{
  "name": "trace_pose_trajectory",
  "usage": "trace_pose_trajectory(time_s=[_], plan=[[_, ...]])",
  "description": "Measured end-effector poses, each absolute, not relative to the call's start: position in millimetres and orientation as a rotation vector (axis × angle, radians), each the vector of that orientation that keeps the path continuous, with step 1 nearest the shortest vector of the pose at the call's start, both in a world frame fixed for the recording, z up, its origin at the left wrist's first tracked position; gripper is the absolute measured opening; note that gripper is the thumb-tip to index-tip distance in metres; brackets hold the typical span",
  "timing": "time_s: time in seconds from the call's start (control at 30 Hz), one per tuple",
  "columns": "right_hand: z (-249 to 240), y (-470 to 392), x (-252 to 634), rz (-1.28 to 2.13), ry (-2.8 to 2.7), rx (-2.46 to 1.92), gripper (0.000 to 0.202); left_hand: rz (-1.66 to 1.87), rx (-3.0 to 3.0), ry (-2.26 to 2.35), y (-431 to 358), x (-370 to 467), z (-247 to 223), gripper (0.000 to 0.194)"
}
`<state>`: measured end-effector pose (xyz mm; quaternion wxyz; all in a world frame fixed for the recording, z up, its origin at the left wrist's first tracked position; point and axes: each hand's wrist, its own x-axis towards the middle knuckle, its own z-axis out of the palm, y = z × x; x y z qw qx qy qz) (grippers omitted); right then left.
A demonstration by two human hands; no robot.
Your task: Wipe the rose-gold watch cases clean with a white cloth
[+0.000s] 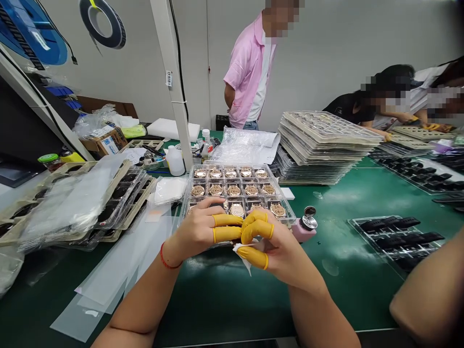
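Note:
My left hand [206,224], with yellow finger cots on two fingers and a red string at the wrist, is in front of a clear tray [287,199] of round gold-rimmed watch parts [234,190]. Its fingertips meet those of my right hand [266,237] around a small dark piece, mostly hidden by the fingers. My right hand, also in yellow finger cots, pinches a white wipe [246,261] that hangs below its fingers. Just right of the tray stands a pink bottle [303,229] with a metal top.
Tall tray stacks [322,150] stand behind right; more film-covered trays [72,198] lie left. Clear sheets [108,275] lie front left. A white bottle [175,160] is beside a post [176,82]. Dark straps fill a tray [395,237] at right, near another person's arm [431,290].

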<state>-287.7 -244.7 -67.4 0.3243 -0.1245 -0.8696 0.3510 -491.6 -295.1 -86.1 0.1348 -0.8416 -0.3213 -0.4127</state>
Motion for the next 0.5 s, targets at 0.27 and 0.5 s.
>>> trace_pose_trajectory(time_s=[0.27, 0.5], plan=[[-69.8, -240.8, -286.8, 1.047, -2.321, -0.289, 0.021, -1.250, -2.555, -0.875, -292.0, -491.0, -90.0, 0.020], [-65.5, -239.7, -283.8, 0.966, -2.347, -0.172, 0.019, -1.404, -2.605, -0.779, -284.6, -488.0, -96.6, 0.030]])
